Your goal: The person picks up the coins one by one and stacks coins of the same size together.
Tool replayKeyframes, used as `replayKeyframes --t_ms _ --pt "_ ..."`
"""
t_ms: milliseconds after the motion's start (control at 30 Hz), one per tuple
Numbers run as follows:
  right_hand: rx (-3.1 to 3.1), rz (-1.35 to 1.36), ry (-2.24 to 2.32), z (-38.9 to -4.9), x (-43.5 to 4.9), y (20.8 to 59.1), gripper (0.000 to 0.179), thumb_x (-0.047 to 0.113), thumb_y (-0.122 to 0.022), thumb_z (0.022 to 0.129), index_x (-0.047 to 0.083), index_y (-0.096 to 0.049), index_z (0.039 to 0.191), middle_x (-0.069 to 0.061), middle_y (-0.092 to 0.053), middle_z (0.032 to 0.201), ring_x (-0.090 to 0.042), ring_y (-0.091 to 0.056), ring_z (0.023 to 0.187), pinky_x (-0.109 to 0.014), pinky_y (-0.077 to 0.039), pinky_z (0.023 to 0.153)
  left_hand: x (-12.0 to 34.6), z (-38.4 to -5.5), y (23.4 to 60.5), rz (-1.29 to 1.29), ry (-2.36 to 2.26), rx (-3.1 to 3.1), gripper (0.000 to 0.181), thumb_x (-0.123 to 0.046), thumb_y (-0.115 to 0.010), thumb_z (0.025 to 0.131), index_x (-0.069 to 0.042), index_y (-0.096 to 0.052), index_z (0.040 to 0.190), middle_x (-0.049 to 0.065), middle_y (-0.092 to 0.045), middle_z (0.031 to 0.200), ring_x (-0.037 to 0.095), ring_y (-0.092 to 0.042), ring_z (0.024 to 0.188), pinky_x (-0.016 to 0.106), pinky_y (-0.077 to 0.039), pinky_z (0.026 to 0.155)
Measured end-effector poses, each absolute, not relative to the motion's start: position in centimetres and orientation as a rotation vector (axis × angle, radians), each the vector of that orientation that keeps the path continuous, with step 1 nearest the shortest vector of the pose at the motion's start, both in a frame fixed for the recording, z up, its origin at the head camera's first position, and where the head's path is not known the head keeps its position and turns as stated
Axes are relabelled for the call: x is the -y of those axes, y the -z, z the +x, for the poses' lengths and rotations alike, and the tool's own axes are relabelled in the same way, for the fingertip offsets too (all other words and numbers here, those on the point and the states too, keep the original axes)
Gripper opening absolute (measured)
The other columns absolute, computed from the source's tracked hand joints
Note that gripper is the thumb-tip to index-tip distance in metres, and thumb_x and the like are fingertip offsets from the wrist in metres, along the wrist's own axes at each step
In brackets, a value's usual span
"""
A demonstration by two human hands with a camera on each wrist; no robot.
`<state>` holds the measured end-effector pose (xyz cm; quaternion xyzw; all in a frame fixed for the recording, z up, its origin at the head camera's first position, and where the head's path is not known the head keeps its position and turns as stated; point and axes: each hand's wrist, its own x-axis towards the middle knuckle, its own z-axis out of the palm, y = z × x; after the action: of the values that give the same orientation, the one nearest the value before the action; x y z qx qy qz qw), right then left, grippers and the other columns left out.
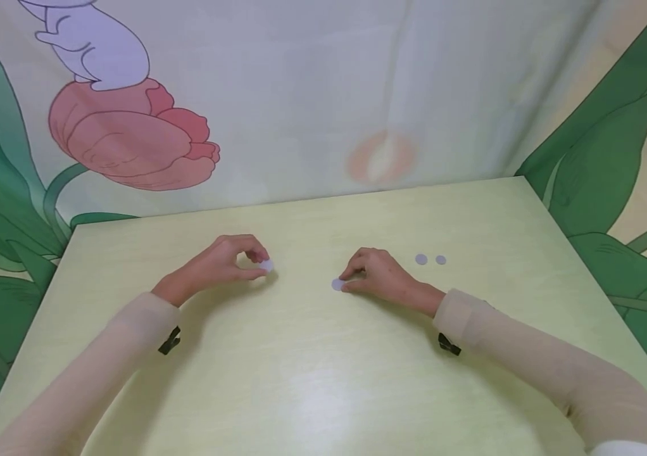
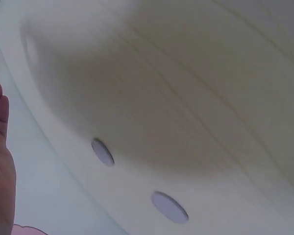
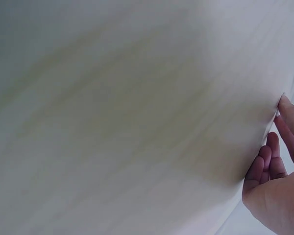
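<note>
In the head view my left hand (image 1: 223, 263) pinches a small pale lilac disc (image 1: 267, 265) between thumb and fingertips, a little above the table. To its right, my right hand (image 1: 377, 275) holds a similar disc (image 1: 338, 284) by its edge, low over or on the tabletop; which of the two I cannot tell. Only part of the left hand (image 2: 1, 166) shows in the left wrist view. There, one disc (image 2: 103, 152) and a second disc (image 2: 169, 207) are visible. The right wrist view catches the right hand (image 3: 279, 166) at the table's edge line, its disc barely visible.
Two more lilac discs, one (image 1: 421, 259) beside the other (image 1: 440, 259), lie flat beyond the right forearm. The pale wooden table (image 1: 312, 367) ends at the back against a printed curtain (image 1: 301, 114). Dark clips (image 1: 169, 341) hang under both sleeve cuffs.
</note>
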<state>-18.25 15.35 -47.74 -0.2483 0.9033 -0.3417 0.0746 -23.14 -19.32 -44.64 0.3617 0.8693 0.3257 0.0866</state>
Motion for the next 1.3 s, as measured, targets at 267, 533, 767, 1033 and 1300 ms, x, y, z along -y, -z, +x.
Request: replayKeyframes --t_ms 267,533,767,1033,1300 --pt "-2.707 -0.748 1.028 -18.2 -15.4 47.7 0.015 0.022 -0.084 0.086 0.014 -0.082 0.099 0.003 -0.070 0.100 -0.017 -0.063 0.099 -0.035 -0.051 0.089 17.4 -23.1 44.8 1.114 -0.969 -2.543 0.020 -0.018 -0.084 0.085 -0.013 -0.072 0.101 -0.005 -0.068 0.096 0.017 -0.063 0.093 0.043 -0.055 0.087" --pt "-2.706 -0.753 1.028 -18.2 -15.4 47.8 0.015 0.022 -0.083 0.086 0.014 -0.082 0.099 0.003 -0.070 0.100 -0.016 -0.063 0.098 -0.035 -0.051 0.089 15.3 -23.0 44.7 1.130 -0.967 -2.512 0.020 -0.020 -0.083 0.086 -0.014 -0.072 0.101 -0.005 -0.067 0.097 0.019 -0.063 0.094 0.041 -0.054 0.088" --pt "-2.713 -0.757 1.022 -18.3 -15.3 47.8 0.015 0.022 -0.084 0.086 0.014 -0.082 0.099 0.003 -0.070 0.099 -0.016 -0.063 0.097 -0.034 -0.051 0.087 13.9 -23.0 44.8 1.145 -0.957 -2.482 0.021 -0.020 -0.084 0.086 -0.014 -0.071 0.101 -0.006 -0.068 0.098 0.016 -0.062 0.095 0.040 -0.055 0.090" --pt "-2.717 -0.777 1.013 -18.4 -15.4 48.0 0.016 0.022 -0.084 0.086 0.013 -0.082 0.099 0.004 -0.071 0.098 -0.015 -0.063 0.096 -0.033 -0.051 0.086 12.3 -22.9 44.7 1.210 -0.967 -2.452 0.018 -0.021 -0.083 0.087 -0.014 -0.071 0.099 -0.006 -0.066 0.097 0.020 -0.062 0.094 0.041 -0.054 0.088" --pt "-2.712 -0.774 1.018 -18.4 -15.3 47.8 0.016 0.022 -0.084 0.086 0.013 -0.082 0.098 0.003 -0.070 0.097 -0.016 -0.063 0.095 -0.034 -0.052 0.086 10.5 -22.7 44.8 1.215 -0.930 -2.501 0.023 -0.022 -0.083 0.087 -0.009 -0.071 0.101 0.001 -0.068 0.098 0.021 -0.062 0.091 0.036 -0.055 0.086"
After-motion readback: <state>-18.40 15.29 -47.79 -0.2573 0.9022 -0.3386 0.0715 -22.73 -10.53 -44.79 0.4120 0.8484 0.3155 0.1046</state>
